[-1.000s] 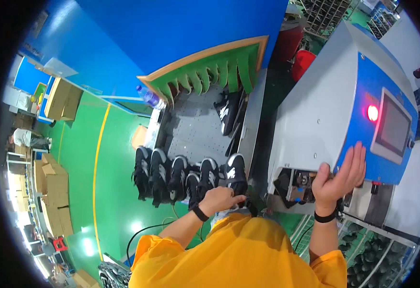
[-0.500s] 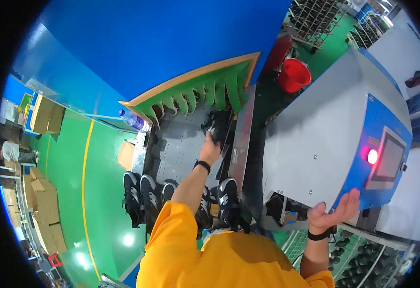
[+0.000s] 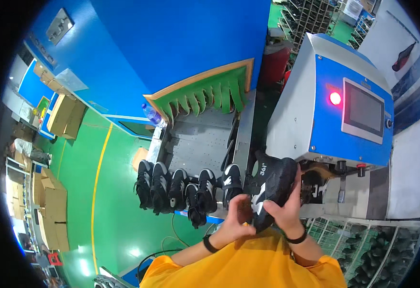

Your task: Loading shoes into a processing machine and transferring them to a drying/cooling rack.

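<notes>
A black sneaker (image 3: 274, 185) with white markings is held tilted in front of my body. My right hand (image 3: 286, 211) grips its right side, the thumb pressed on the upper. My left hand (image 3: 231, 223) curls about the lower left of the same shoe, thumb and fingers at its edge. A brown patch shows between that thumb and fingers; what it is I cannot tell. Left of my hands, several black-and-white sneakers (image 3: 159, 187) stand in a row at the near end of the perforated grey bed (image 3: 198, 144). One sneaker (image 3: 231, 182) sits just beyond my left hand.
A blue machine housing (image 3: 195, 43) rises ahead, its opening hung with green strips (image 3: 205, 98). To the right stands a grey-and-blue machine (image 3: 296, 110) with a screen and a lit red lamp (image 3: 335, 98). A bottle (image 3: 152, 114) is beside the bed; a wire rack (image 3: 363, 245) stands lower right.
My left hand has come back from the bed by the strips, and the black sneaker is now before my body. My right hand has left the machine's lower edge and holds it too.
</notes>
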{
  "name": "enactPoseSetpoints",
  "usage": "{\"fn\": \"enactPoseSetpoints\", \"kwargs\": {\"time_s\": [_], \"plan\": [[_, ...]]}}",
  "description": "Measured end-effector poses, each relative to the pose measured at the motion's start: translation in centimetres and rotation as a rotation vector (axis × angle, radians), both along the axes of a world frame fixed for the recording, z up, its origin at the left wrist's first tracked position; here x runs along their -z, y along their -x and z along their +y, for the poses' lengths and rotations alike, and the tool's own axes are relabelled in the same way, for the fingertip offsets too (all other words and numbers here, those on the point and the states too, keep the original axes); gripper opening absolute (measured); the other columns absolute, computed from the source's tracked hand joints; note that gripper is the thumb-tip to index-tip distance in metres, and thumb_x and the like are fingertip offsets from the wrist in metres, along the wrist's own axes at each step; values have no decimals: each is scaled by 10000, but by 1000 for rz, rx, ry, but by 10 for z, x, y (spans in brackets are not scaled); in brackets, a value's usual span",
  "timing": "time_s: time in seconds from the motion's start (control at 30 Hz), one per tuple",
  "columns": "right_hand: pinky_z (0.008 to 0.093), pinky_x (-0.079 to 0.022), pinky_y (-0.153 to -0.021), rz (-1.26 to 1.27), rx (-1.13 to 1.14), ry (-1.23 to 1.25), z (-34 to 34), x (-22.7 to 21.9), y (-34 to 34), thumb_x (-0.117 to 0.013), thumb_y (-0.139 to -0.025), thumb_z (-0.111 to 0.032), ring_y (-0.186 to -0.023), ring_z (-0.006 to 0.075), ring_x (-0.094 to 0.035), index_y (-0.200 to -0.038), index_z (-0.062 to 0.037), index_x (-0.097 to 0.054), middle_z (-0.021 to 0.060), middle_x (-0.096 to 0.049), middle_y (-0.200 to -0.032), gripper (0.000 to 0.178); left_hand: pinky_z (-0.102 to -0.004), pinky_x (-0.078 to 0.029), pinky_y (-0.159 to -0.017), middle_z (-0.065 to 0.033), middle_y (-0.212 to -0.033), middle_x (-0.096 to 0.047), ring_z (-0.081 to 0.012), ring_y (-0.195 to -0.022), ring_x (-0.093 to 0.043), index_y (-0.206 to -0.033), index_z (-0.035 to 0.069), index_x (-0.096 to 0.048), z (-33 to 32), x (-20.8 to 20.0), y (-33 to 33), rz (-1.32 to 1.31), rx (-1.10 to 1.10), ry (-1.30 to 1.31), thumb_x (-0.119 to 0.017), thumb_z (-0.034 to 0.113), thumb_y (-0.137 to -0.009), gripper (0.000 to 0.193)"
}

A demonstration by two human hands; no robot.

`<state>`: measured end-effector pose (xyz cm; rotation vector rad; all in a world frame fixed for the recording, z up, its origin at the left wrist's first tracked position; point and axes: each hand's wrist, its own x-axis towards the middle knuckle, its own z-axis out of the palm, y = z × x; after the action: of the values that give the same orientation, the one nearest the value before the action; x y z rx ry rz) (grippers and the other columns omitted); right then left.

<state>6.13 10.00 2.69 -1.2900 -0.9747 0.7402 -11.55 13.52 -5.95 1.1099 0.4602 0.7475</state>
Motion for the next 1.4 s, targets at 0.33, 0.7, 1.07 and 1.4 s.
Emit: {"fn": "enactPoseSetpoints", "kwargs": {"time_s": [0.33, 0.7, 1.07, 1.4], "plan": [[362, -364, -1068, -168, -79, 163, -103, -9, -60, -746, -698, -146, -1288, 258, -455, -1544, 8, -95, 209, -403, -1435, 1079, -477, -481, -647, -223, -785, -604, -431, -745, -607, -865, 13, -546, -45, -41, -78, 557, -25, -687, -607, 309, -911, 306], [356, -424, -1046, 889, 65, 180, -212, 76, -101, -632, -797, -231, -1216, 251, -539, -1479, -1, -309, 141, -503, -1393, 789, -445, -516, -646, -181, -746, -664, -357, -715, -655, -816, 3, -561, -95, -1, -109, 342, 334, -1016, -511, 217, -924, 244], [261, -452, -922, 20, 371, 338, -173, 42, -130, -657, -799, -86, -1044, 123, -582, -1477, -40, -393, 96, -604, -1272, 730, -405, -494, -683, -187, -790, -661, -362, -762, -647, -959, 0, -648, -68, -3, -75, 834, 409, -387, -527, 304, -973, 328], [547, -496, -872, -806, 261, 739, -85, 71, -131, -682, -791, -355, -1024, 565, -565, -1529, -248, -264, 390, -522, -1206, 856, -448, -518, -663, -237, -850, -670, -415, -816, -655, -970, 20, -677, -52, 43, -39, 857, 321, -490, -613, 255, -903, 253]]}}
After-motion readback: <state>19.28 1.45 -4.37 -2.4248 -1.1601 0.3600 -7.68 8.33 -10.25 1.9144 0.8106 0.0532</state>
